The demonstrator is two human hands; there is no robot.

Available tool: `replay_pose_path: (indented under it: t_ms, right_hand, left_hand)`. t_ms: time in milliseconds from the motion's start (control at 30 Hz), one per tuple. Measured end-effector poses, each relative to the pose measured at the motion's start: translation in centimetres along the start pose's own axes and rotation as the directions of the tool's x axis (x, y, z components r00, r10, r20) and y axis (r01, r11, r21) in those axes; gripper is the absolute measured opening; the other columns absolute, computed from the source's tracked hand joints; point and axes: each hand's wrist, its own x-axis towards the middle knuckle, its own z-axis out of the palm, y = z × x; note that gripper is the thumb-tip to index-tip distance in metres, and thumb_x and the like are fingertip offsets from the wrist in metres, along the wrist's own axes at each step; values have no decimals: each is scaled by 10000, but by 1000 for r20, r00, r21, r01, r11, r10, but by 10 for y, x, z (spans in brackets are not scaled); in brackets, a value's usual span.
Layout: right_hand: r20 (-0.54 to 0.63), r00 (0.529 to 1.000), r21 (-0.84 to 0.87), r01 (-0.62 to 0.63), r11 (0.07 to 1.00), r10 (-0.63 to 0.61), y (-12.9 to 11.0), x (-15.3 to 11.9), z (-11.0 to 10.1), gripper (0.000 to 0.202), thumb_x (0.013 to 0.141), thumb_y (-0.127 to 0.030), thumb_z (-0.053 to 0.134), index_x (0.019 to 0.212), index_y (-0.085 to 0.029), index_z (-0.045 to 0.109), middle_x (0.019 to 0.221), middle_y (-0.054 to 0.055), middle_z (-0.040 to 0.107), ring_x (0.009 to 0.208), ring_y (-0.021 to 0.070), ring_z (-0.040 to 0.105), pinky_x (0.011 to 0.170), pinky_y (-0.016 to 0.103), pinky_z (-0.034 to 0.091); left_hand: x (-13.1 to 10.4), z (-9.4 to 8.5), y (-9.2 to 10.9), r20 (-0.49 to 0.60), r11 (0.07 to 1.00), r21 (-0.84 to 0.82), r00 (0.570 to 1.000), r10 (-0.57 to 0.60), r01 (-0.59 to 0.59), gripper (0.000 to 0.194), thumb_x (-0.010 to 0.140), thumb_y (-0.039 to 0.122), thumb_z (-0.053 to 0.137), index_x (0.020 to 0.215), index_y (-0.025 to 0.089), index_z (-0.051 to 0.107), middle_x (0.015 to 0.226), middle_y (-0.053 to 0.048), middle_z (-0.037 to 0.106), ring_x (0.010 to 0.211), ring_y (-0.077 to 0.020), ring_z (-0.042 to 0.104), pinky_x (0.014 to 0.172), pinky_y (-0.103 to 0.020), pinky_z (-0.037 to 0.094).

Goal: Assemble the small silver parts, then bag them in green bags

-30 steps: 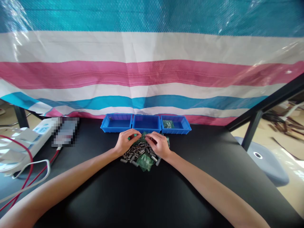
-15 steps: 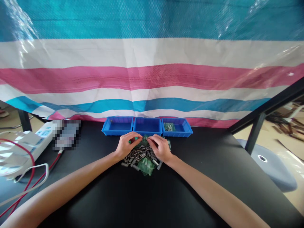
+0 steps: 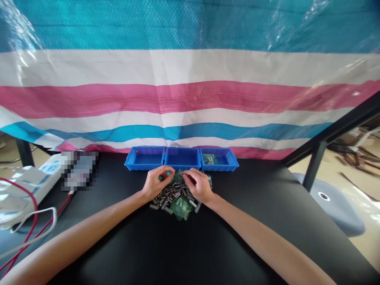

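Note:
Over the back of a pile of small metal pins (image 3: pixel 170 194), my left hand (image 3: pixel 153 184) is closed in a pinch, with bits of a green plastic bag (image 3: pixel 160 177) showing between its fingers. Just across from it, my right hand (image 3: pixel 200 185) also pinches, thumb against fingers; what lies in its fingertips is too small to make out. More green plastic shows between the two hands. Another green bag (image 3: pixel 181 208) with pins inside lies at the front of the pile. Behind the hands stand a left blue bin (image 3: pixel 144 163), a middle blue bin (image 3: pixel 182 163) and a right blue bin (image 3: pixel 227 163).
The right bin contains a green bag of pins (image 3: pixel 210 159). At left on the black table (image 3: pixel 133 245) are a white power strip (image 3: pixel 32 186), red and white cables and a blurred phone (image 3: pixel 80 172). A striped sheet (image 3: pixel 190 99) hangs behind; a grey stool (image 3: pixel 332 206) stands at right.
The view has shifted slightly. My hands stay over the pile; more green plastic shows in my left hand's fingers, and the fingertips look slightly farther apart.

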Motion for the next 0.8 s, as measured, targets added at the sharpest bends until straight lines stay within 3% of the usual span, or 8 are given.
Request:
replay_pose_path:
  t_ms: [500,800]
  right_hand:
    - [28,999,-17,19,1000,-19,1,-2,1,169,953,-211,470,987,-177,632,829,47,652,743,155,625,689,251,481]
    - [44,998,-33,39,999,-37,5,-4,4,181,960,-225,469,1003,-193,642,854,48,670,727,149,635,670,244,490]
  left_hand:
    - [0,2,-2,-19,998,-50,999,-30,29,152,848,285,635,916,151,662,697,0,655,498,-63,511,518,-183,416]
    - [0,2,1,-48,999,-46,999,13,-15,157,840,301,651,874,148,666,751,-16,696,522,-69,566,528,-182,455]
